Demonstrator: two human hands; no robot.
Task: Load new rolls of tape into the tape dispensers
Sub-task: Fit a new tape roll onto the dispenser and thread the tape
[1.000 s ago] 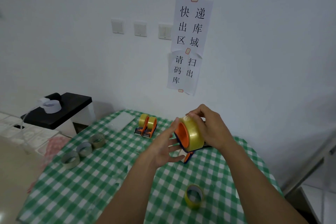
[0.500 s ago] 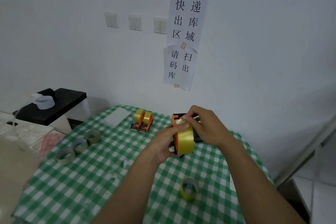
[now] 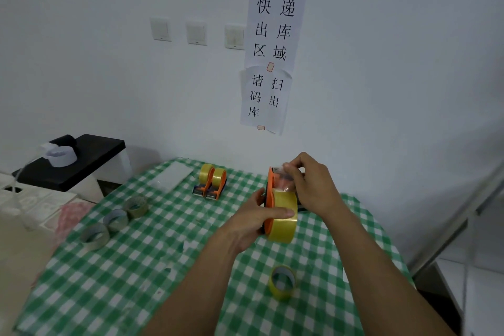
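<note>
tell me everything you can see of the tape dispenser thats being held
The orange tape dispenser is held above the checked tablecloth, nearly edge-on to the camera, with its flat orange side plate facing left. It looks like plastic, with a dark part behind. A full yellowish roll sits on it. The left hand grips plate and roll, thumb across the tape. The right hand pinches the loose tape end near its top.

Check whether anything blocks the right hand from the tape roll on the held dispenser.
Nothing visible does. The right hand pinches the loose end above the tape roll on the orange dispenser that the left hand grips.
</note>
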